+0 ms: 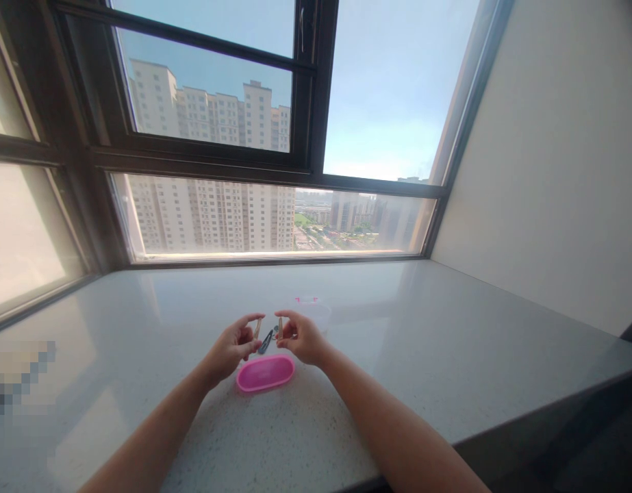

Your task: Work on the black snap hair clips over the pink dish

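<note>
My left hand [228,349] pinches a small, narrow tan clip [257,329] upright between thumb and index finger. A similar tan clip [280,328] stands between the thumb and index finger of my right hand [306,339]. The two clips are held apart, facing each other. On the counter between my hands lies a dark snap hair clip [266,341], with a small dark round item [275,331] by its upper end, partly hidden by my right fingers. Just nearer to me sits a pink oval tray [266,374].
Behind my right hand stands a see-through container [318,313] with a pink latch [306,299]. The pale speckled counter [233,438] runs back to a dark-framed window [274,174]. A white wall [552,171] rises at the right. A blurred patch [18,383] covers something at the left.
</note>
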`<state>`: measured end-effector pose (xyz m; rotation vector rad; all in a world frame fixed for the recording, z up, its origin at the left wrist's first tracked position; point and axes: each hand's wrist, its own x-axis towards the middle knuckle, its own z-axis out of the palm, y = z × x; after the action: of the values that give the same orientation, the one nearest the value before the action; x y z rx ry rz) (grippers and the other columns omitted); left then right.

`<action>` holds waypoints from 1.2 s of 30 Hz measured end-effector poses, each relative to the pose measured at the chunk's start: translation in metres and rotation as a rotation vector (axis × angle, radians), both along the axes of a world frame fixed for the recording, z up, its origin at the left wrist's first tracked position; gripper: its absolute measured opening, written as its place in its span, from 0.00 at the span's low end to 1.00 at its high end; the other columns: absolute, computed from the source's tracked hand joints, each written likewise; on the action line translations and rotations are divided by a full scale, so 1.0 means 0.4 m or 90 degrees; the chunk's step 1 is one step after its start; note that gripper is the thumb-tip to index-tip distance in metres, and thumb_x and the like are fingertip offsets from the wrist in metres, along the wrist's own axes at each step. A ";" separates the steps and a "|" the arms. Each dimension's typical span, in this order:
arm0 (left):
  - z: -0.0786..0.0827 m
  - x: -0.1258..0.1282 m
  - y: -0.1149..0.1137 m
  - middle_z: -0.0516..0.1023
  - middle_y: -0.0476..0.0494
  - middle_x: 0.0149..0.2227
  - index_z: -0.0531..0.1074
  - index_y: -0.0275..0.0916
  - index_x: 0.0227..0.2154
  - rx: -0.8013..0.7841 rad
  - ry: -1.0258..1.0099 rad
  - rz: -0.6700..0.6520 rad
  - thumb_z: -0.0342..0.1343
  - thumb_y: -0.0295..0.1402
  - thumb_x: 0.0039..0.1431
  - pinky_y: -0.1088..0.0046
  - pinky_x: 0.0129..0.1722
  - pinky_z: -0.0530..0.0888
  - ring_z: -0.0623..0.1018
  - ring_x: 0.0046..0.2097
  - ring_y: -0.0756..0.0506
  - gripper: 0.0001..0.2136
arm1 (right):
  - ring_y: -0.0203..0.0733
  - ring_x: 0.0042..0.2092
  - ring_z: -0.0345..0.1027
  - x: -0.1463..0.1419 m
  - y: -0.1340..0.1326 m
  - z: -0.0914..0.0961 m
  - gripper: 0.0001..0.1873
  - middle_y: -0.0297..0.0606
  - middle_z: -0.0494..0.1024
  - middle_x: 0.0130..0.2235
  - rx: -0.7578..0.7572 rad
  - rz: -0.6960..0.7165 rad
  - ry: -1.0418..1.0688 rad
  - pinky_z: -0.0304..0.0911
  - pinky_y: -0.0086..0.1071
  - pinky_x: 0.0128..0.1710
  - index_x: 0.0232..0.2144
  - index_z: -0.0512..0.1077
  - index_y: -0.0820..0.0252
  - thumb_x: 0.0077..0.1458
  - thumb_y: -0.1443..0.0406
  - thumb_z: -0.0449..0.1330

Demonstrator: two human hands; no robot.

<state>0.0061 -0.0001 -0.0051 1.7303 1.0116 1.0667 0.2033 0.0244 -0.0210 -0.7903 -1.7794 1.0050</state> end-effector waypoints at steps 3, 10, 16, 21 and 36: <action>0.005 0.002 -0.005 0.59 0.59 0.19 0.60 0.34 0.53 -0.001 0.003 0.005 0.57 0.32 0.49 0.77 0.23 0.63 0.64 0.23 0.53 0.26 | 0.37 0.31 0.70 0.001 0.000 -0.001 0.34 0.30 0.72 0.27 0.004 -0.003 -0.003 0.67 0.33 0.35 0.50 0.65 0.59 0.37 0.75 0.65; 0.005 0.000 -0.005 0.59 0.58 0.19 0.59 0.35 0.54 0.001 -0.009 -0.013 0.56 0.31 0.50 0.76 0.23 0.64 0.64 0.23 0.53 0.27 | 0.37 0.31 0.70 0.003 -0.003 0.004 0.36 0.28 0.71 0.26 -0.015 0.000 0.000 0.66 0.31 0.32 0.50 0.63 0.55 0.37 0.75 0.64; 0.001 0.001 0.000 0.59 0.58 0.20 0.59 0.34 0.54 0.001 -0.015 -0.014 0.56 0.31 0.50 0.77 0.22 0.64 0.64 0.23 0.53 0.27 | 0.37 0.31 0.70 0.002 -0.005 0.006 0.33 0.27 0.70 0.25 -0.020 -0.001 0.000 0.65 0.30 0.32 0.47 0.64 0.53 0.37 0.74 0.64; 0.001 0.002 0.001 0.59 0.58 0.20 0.59 0.34 0.54 -0.004 -0.011 -0.008 0.57 0.31 0.49 0.77 0.22 0.64 0.64 0.23 0.53 0.27 | 0.37 0.30 0.70 0.002 -0.004 0.003 0.30 0.26 0.70 0.25 -0.017 -0.002 0.009 0.65 0.30 0.31 0.44 0.64 0.53 0.37 0.73 0.65; -0.002 -0.001 0.002 0.59 0.58 0.20 0.59 0.35 0.54 0.000 -0.021 -0.014 0.57 0.32 0.50 0.77 0.22 0.64 0.64 0.23 0.53 0.27 | 0.37 0.31 0.70 0.004 -0.003 0.004 0.24 0.26 0.70 0.24 -0.038 0.022 0.019 0.66 0.30 0.31 0.39 0.65 0.55 0.36 0.73 0.64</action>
<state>0.0057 0.0008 -0.0060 1.7139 0.9698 1.0785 0.2048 0.0231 -0.0192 -0.7804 -1.7502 1.0920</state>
